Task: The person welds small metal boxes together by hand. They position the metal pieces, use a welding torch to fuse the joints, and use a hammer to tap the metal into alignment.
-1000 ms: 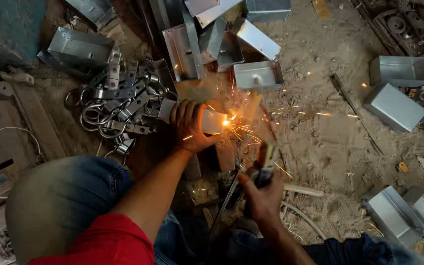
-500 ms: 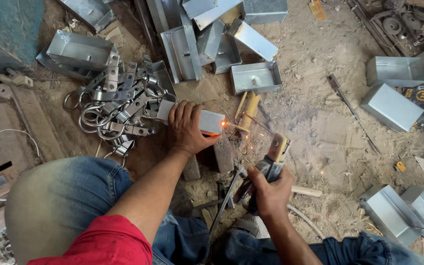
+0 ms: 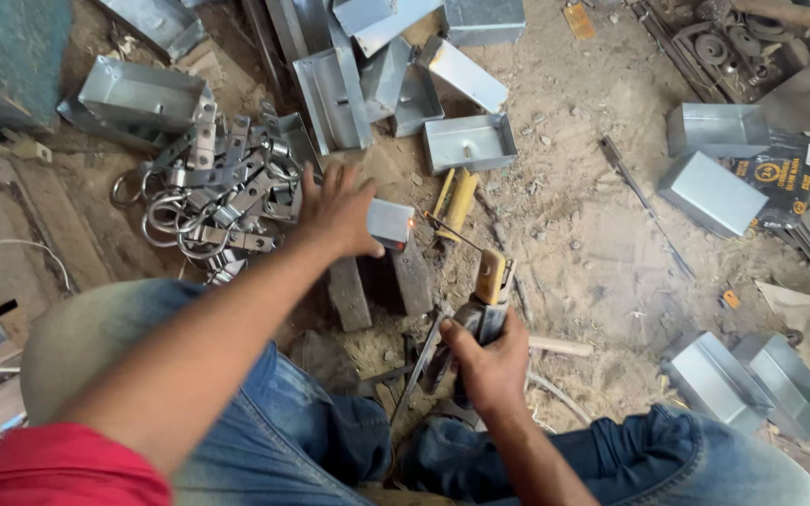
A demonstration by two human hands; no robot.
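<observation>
My left hand (image 3: 337, 214) is spread with fingers apart, lying against the left side of a small grey metal box (image 3: 390, 223) that rests on dark metal blocks (image 3: 382, 281). A small orange glow shows at the box's right edge. My right hand (image 3: 487, 361) grips a welding electrode holder (image 3: 486, 298) with a yellow jaw. Its thin rod (image 3: 447, 230) points up-left and ends at the box's glowing edge.
A pile of metal clamps and rings (image 3: 217, 192) lies left of my left hand. Open grey sheet-metal boxes (image 3: 469, 142) lie scattered at the top, more at right (image 3: 712, 192) and lower right (image 3: 752, 382). Sandy floor (image 3: 592, 253) lies between. My jeans-clad knees fill the bottom.
The spray of sparks has died down to a small glow. My left hand has opened and slid left off the box top. My right hand with the holder has shifted slightly.
</observation>
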